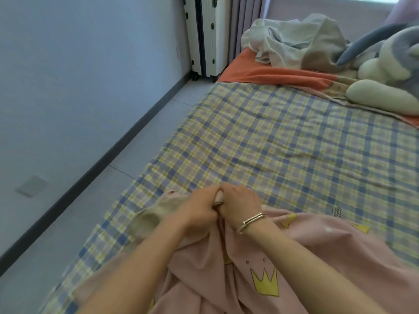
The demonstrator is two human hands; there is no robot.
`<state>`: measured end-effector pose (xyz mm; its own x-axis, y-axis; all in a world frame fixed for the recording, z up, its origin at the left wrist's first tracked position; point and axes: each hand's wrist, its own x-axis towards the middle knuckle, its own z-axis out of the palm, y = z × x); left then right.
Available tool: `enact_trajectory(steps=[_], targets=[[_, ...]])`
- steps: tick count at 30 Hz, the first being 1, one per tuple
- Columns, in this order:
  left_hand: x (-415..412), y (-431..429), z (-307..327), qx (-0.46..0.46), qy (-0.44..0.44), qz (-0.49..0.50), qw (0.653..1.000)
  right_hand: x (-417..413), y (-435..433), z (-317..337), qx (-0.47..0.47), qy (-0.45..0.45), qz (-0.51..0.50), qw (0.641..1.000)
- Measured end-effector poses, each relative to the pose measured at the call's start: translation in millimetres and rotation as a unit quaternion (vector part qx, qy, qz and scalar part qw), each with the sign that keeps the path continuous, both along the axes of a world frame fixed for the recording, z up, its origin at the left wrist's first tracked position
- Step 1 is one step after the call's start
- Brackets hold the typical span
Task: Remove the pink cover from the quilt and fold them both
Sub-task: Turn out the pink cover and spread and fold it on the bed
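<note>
I have both hands pressed together, knuckle to knuckle, at the near end of the bed. The left hand [199, 210] and the right hand [241, 205] each have their fingers [229, 189] curled tight, gripping a bunched fold of the pink cover [260, 257] between them. From the fingers back toward me the cover lies in loose folds under both forearms, with a yellow crown [265, 283] printed on it. A bracelet [250, 222] sits on the right wrist, just behind the fingers. Just left of the fingers a beige lump of cloth [147, 219] pokes out, too blurred for me to tell whether it is the quilt. Beyond the fingers a plaid cloth [283, 143] lies spread flat, and well beyond it are a plush toy [385, 64] and a suitcase [208, 35].
</note>
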<state>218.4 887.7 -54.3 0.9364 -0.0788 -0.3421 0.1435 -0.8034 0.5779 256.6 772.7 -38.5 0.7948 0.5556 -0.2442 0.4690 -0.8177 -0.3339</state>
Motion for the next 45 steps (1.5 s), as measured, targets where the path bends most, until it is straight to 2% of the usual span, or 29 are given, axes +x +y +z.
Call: enact_trajectory(steps=[1,3,4,5,7,8,9,11,12,14,15,17,18,20,22,23,25,28,31,32,34,36,39,41,43,44,45], targets=[[1,-4,-1,0.000,-0.006,-0.009,1.000,2,-4,-1,0.036,0.039,0.004,0.999],[0,2,2,0.030,-0.018,0.005,0.999,12,-24,-7,0.085,0.178,0.007,0.980],[0,10,4,0.034,-0.019,0.031,0.999,16,-35,-9,0.052,0.228,0.022,0.972],[-1,17,5,0.031,-0.024,0.063,0.997,18,-46,-12,-0.020,0.246,0.049,0.968],[-1,30,11,0.029,-0.026,0.108,0.993,21,-61,-19,-0.147,0.212,0.069,0.964],[-1,35,14,0.035,-0.026,0.118,0.992,25,-64,-17,-0.176,0.163,0.054,0.969],[0,38,15,0.036,-0.024,0.126,0.991,30,-64,-10,-0.162,0.103,0.005,0.981],[2,40,21,0.044,-0.007,0.121,0.992,50,-53,22,-0.042,-0.040,-0.131,0.990],[5,38,27,0.045,0.003,0.114,0.992,61,-43,45,0.029,-0.110,-0.179,0.977],[12,28,43,-0.015,0.000,0.103,0.995,71,-23,88,0.117,-0.204,-0.204,0.950],[16,21,53,-0.085,-0.015,0.115,0.990,68,-14,99,0.141,-0.227,-0.194,0.944],[18,9,73,-0.223,-0.034,0.166,0.960,50,-5,98,0.148,-0.202,-0.116,0.961],[18,4,78,-0.238,-0.040,0.180,0.954,37,-5,85,0.122,-0.161,-0.054,0.978],[11,0,79,-0.138,-0.014,0.144,0.980,12,-14,56,0.032,-0.049,0.048,0.997],[-6,-4,72,-0.066,0.064,0.093,0.991,-8,-30,33,-0.053,0.058,0.084,0.993],[-16,-6,68,-0.061,0.099,0.079,0.990,-18,-40,25,-0.089,0.090,0.090,0.988],[-35,-15,59,-0.049,0.123,0.060,0.989,-34,-54,17,-0.112,0.096,0.072,0.986],[-56,-37,49,-0.036,0.085,0.038,0.995,-59,-63,24,-0.013,0.038,-0.008,0.999],[-82,-60,53,-0.121,0.077,0.054,0.988,-88,-67,37,0.077,-0.039,-0.064,0.994],[-91,-63,54,-0.127,0.062,0.057,0.988,-98,-71,38,0.104,-0.039,-0.079,0.991],[-112,-66,54,-0.076,0.011,0.052,0.996,-120,-80,35,0.151,-0.001,-0.089,0.985],[-131,-64,50,-0.025,-0.048,0.075,0.996,-141,-86,32,0.189,0.050,-0.140,0.971],[-157,-55,49,-0.024,-0.072,0.117,0.990,-157,-84,28,0.236,0.110,-0.322,0.910],[-173,-46,52,-0.072,-0.037,0.126,0.989,-160,-72,25,0.197,0.207,-0.392,0.875],[-189,-31,55,-0.156,0.006,0.121,0.980,-170,-48,22,0.219,0.330,-0.427,0.813],[-192,-30,56,-0.189,0.022,0.112,0.975,-172,-43,21,0.231,0.352,-0.441,0.792],[-196,-27,56,-0.207,0.035,0.104,0.972,-172,-36,18,0.231,0.343,-0.444,0.794]])
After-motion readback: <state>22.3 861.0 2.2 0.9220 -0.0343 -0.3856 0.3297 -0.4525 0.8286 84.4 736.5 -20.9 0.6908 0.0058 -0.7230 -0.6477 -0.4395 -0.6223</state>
